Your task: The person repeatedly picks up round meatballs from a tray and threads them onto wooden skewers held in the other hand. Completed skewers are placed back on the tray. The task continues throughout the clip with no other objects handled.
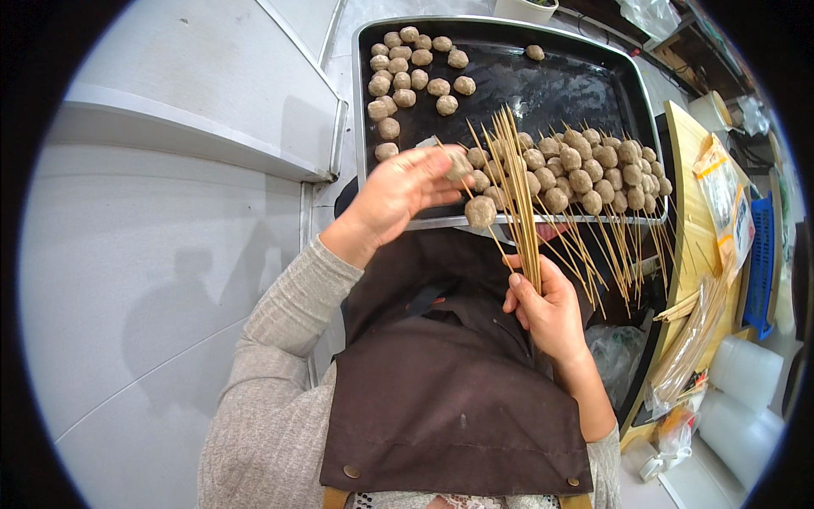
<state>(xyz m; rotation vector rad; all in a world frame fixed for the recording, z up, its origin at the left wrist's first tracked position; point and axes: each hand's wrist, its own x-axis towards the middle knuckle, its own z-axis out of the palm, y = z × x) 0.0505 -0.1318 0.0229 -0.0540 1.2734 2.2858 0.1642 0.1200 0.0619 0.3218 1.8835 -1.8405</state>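
My right hand point(540, 305) grips a bundle of thin bamboo skewers point(523, 210). One skewer leans out to the left of the bundle, and a meatball point(480, 211) is threaded on it. My left hand point(407, 188), slightly blurred, holds a second meatball point(458, 165) at that skewer's upper end, whose tip shows beyond the ball. Both hands are at the near side of a black metal tray point(509, 83). Loose meatballs point(402, 79) lie at the tray's far left. Skewered meatballs point(580, 181) are piled at its near right, their sticks jutting over the rim.
A wooden board point(690, 203) stands at the right, bearing a plastic bag of skewers point(690, 347) and a printed package point(718, 191). Beyond are a blue basket point(758, 264) and translucent plastic containers point(745, 372). A light panelled surface point(159, 254) is at my left.
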